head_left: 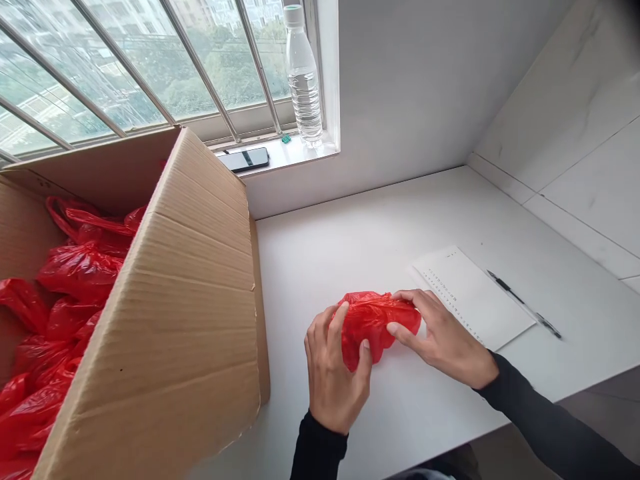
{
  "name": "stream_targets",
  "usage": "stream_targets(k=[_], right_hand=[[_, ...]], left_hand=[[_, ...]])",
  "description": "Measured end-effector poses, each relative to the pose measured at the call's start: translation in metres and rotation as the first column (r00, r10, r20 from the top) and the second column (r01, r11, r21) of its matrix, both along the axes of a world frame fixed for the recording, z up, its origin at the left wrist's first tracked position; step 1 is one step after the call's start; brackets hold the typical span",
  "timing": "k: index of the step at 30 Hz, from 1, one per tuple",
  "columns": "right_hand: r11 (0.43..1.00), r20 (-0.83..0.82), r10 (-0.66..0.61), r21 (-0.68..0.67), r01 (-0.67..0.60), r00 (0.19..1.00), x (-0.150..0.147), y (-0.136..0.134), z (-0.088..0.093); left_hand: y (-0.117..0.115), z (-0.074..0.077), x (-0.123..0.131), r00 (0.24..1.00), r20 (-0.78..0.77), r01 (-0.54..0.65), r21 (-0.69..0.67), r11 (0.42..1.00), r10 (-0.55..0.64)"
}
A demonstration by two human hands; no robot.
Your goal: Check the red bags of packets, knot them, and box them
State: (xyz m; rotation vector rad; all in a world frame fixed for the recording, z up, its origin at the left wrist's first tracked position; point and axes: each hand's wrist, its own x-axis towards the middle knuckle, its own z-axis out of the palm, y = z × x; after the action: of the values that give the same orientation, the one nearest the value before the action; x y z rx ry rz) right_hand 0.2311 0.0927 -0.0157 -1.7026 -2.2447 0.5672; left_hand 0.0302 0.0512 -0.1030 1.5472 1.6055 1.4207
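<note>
A red plastic bag [370,323], bunched around contents I cannot make out, lies on the white table between my hands. At its left end my left hand [335,367] curves around it, fingers on the far side and thumb on the near side. My right hand [433,333] grips the right end between thumb and fingers. A bit of something white shows beside the bag under the right palm; its kind is hidden.
On the left stands a cardboard box [200,293] holding several red plastic bags [83,267]. A notepad [465,293] and a pen [523,303] lie on the right. The windowsill bears a water bottle [305,93] and a phone [245,160].
</note>
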Motion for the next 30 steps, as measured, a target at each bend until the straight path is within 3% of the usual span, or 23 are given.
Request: stream_targets(k=[3,9,16,24,28,30], right_hand=[[0.998,-0.017,-0.024,-0.063,0.022,1.000,-0.006,0.004,0.000],[0.957,-0.178,-0.280,-0.134,0.259,0.943,0.021,0.000,0.001],[0.955,-0.209,-0.259,-0.200,0.219,0.943,0.016,-0.006,0.005],[0.934,-0.312,-0.344,-0.208,0.289,0.886,0.029,-0.010,0.004],[0.942,-0.272,-0.313,-0.207,0.263,0.910,0.027,-0.011,-0.001],[0.949,-0.263,-0.315,-0.102,0.299,0.912,0.022,-0.016,0.002]], left_hand=[[0.012,-0.002,0.000,1.000,0.008,-0.026,0.000,1.000,0.026],[0.008,-0.007,-0.010,0.955,0.181,-0.216,-0.118,0.969,0.235],[0.010,0.007,0.000,0.993,0.113,-0.032,-0.056,0.998,0.038],[0.013,-0.003,-0.005,0.959,0.209,-0.165,-0.141,0.976,0.192],[0.015,0.005,0.003,0.975,0.190,-0.095,-0.101,0.990,0.113],[0.018,0.008,0.006,0.984,0.168,-0.054,-0.066,0.996,0.064]])
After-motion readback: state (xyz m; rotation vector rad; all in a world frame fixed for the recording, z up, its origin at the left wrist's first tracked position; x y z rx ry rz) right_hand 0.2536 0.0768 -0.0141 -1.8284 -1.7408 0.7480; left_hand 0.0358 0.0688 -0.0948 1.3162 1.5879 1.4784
